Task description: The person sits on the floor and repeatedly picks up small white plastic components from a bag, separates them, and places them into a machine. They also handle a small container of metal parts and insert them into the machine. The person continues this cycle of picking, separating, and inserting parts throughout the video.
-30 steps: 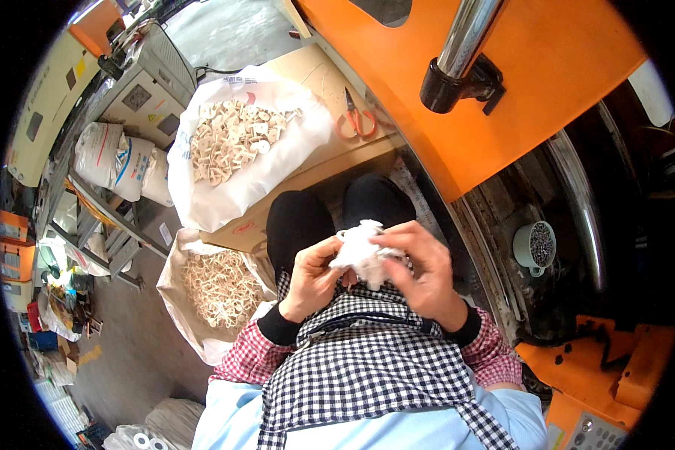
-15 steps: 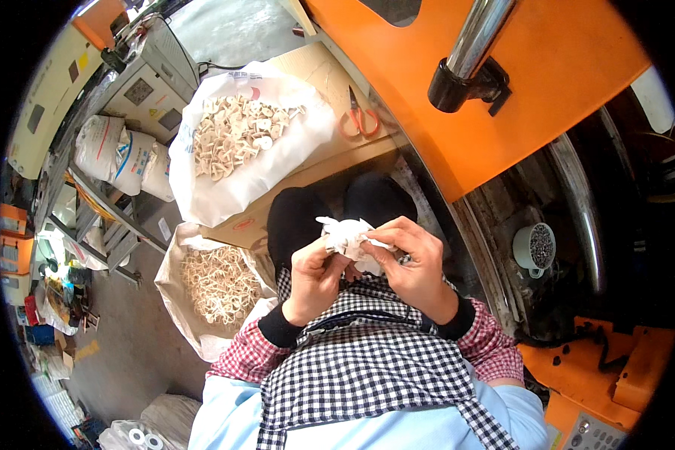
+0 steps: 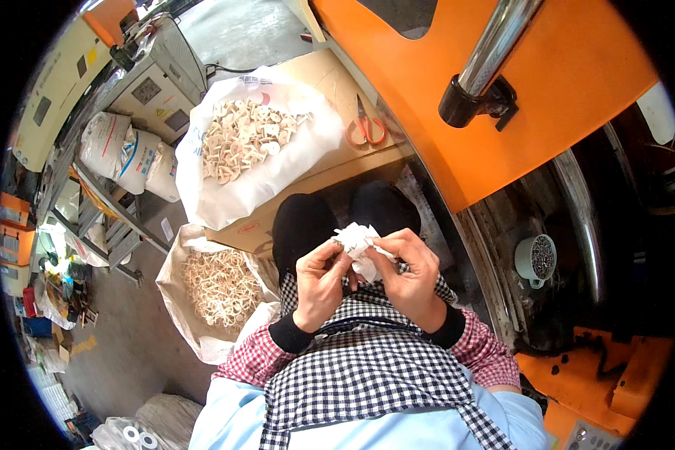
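Note:
Above my lap, between both hands, is a crumpled white piece that looks like tissue or thin plastic (image 3: 358, 238); its exact kind is unclear. My left hand (image 3: 321, 279) pinches its left side between thumb and fingers. From the right, my right hand (image 3: 410, 274) grips it with thumb and bent forefinger. Beyond my knees a white sack (image 3: 202, 195) with its mouth rolled open holds many small beige plastic parts (image 3: 247, 139). Left of my lap stands a second white sack (image 3: 174, 300), full of thin, curly beige scraps (image 3: 221, 289).
Orange-handled scissors (image 3: 365, 133) lie on a cardboard box (image 3: 318, 75) beyond my knees. An orange machine panel (image 3: 502, 97) with a metal bar (image 3: 495, 52) rises at the right. A white cup of dark granules (image 3: 535, 259) sits lower right. Filled bags (image 3: 123, 154) rest on a rack at left.
The white piece is bunched differently, and my fingers have shifted slightly on it. My left hand sits a little farther right. The whole view has tilted slightly.

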The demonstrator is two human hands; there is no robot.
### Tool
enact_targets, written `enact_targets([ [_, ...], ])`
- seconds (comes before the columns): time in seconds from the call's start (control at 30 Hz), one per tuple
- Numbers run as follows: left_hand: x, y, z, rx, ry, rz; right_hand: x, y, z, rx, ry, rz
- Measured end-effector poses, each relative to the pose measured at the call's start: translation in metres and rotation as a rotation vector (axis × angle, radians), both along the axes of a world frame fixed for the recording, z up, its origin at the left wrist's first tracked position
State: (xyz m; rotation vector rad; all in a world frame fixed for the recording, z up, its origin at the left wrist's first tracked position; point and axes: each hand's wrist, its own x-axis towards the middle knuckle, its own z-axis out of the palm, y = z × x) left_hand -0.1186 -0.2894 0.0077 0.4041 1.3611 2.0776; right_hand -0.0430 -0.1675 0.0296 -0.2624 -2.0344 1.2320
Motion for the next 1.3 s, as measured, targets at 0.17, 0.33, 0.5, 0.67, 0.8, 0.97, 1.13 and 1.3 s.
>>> enact_targets([
  [0.17, -0.028, -0.01, 0.007, 0.264, -0.149, -0.057, 0.021, 0.001, -0.024, 0.123, 0.013, 0.098],
  [0.33, -0.026, -0.011, 0.011, 0.281, -0.364, -0.084, 0.023, 0.014, 0.006, 0.004, 0.059, -0.025],
  [0.5, -0.021, -0.009, 0.012, 0.057, -0.118, -0.112, -0.001, 0.0, 0.012, 0.15, 0.112, 0.136],
  [0.67, -0.015, -0.014, 0.01, -0.216, 0.404, -0.116, -0.012, 0.004, 0.012, -0.104, -0.036, 0.119],
  [0.8, -0.026, -0.009, 0.006, -0.034, 0.033, -0.025, -0.015, -0.008, 0.011, 0.06, 0.027, 0.044],
  [0.97, -0.086, -0.012, 0.013, -0.078, 0.236, 0.247, 0.004, 0.004, -0.017, 0.038, -0.103, 0.086],
  [1.13, -0.19, -0.017, -0.017, -0.428, 0.823, 0.495, 0.064, 0.029, -0.007, -0.055, -0.204, -0.213],
  [1.3, -0.342, -0.094, -0.202, -0.341, 0.824, 0.533, 0.149, 0.033, -0.002, 0.163, -0.316, -0.557],
])
